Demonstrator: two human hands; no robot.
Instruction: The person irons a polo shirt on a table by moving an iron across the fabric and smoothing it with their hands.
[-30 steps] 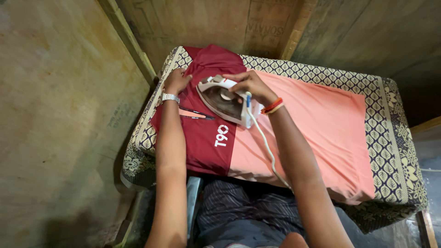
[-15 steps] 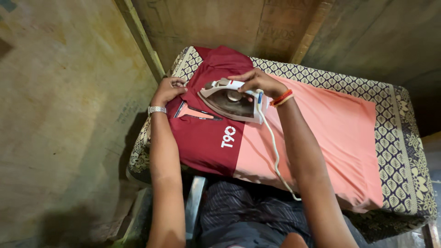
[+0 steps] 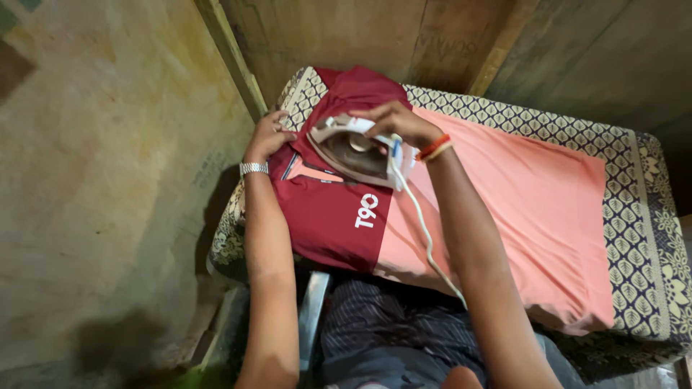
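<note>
Two hands work at the far left corner of a padded desk point(image 3: 634, 216), which is covered by a patterned cloth in cream and dark leaf-lattice print. Over that lies a smooth salmon-pink sheet point(image 3: 533, 209), filling the desk from the middle toward 3 o'clock, flat and bare of other things. A maroon shirt point(image 3: 328, 216) lies at 9 o'clock of the pink sheet, its upper end reaching the far edge and its near edge hanging slightly over the desk's front. White printed characters sit on the shirt's near right part, and thin pale and dark stripes run slantwise at its left.

The right hand point(image 3: 396, 121), with an orange band at the wrist, is closed over the handle of a white electric iron point(image 3: 357, 148); the iron is tilted so its dull metal soleplate faces the camera, above the shirt's upper part. Its white cord point(image 3: 425, 238) trails toward 6 o'clock over the pink sheet and off the front edge. The left hand point(image 3: 268, 135), with a metal wristwatch, rests with curled fingers on the shirt's left edge, at the desk's corner.

Rough brown board walls stand close at 12 and 9 o'clock.
</note>
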